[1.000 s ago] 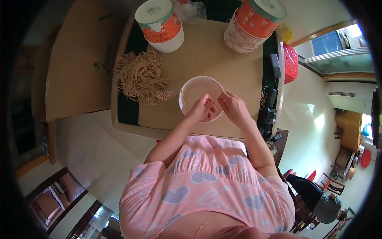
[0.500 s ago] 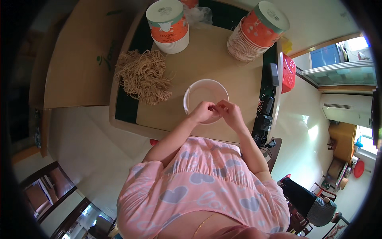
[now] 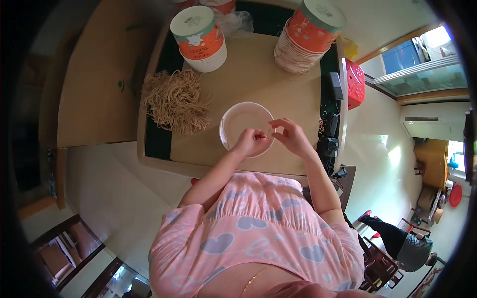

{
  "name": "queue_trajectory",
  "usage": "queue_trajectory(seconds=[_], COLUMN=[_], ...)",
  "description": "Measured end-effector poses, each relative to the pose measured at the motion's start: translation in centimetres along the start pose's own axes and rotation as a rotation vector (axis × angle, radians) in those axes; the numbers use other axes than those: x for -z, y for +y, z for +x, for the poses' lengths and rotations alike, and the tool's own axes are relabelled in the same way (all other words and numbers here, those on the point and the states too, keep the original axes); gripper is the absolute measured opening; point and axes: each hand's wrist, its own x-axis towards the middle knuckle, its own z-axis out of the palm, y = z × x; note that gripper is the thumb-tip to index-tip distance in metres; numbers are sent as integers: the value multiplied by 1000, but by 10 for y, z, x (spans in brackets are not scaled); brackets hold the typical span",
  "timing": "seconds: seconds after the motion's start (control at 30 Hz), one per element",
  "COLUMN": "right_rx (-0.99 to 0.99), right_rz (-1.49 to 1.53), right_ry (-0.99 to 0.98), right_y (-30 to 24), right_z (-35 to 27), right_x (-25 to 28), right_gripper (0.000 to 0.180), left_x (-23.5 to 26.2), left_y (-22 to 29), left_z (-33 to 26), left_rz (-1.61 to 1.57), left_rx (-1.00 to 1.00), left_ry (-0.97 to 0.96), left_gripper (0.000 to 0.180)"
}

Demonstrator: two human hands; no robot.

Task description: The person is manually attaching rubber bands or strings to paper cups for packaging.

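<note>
A white paper bucket (image 3: 224, 130) stands mouth up on the table in front of me. My left hand (image 3: 252, 142) is closed over its near rim, fingertips pinched on what looks like a thin pale string (image 3: 270, 132). At the bucket's right side is my right hand (image 3: 293, 138), thumb and forefinger apart close to that string; any contact is too small to see. To the left lies a loose heap of tan strings (image 3: 175, 103). Beyond the bucket, two upside-down stacks of orange, green and white paper buckets stand, a left stack (image 3: 201, 44) and a right stack (image 3: 303, 42).
Chargers and cables (image 3: 330, 146) line the table's right edge, near scattered small beads. A clear plastic bag (image 3: 237, 22) lies behind the left stack. A large cardboard box (image 3: 99, 84) is at the left, a red plastic stool (image 3: 354, 84) at the right. Another person (image 3: 405, 248) is at the lower right.
My hands, together over the bucket before, have come slightly apart; the right hand's fingers have opened. The view has shifted a little, and the person in the background has moved.
</note>
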Motion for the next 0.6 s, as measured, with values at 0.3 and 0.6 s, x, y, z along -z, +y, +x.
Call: queue_trajectory(seconds=[0.3,0.6], right_rx=[126,108], right_rz=[-187,-311], right_ry=[-171,-127], right_y=[12,5], right_z=[19,16], right_x=[0,-4], right_gripper=[23,14], left_x=[1,5], left_y=[12,12], left_z=[-8,-6], left_rz=[112,136], left_rx=[-124,-187], left_ry=[44,91], left_gripper=[19,15])
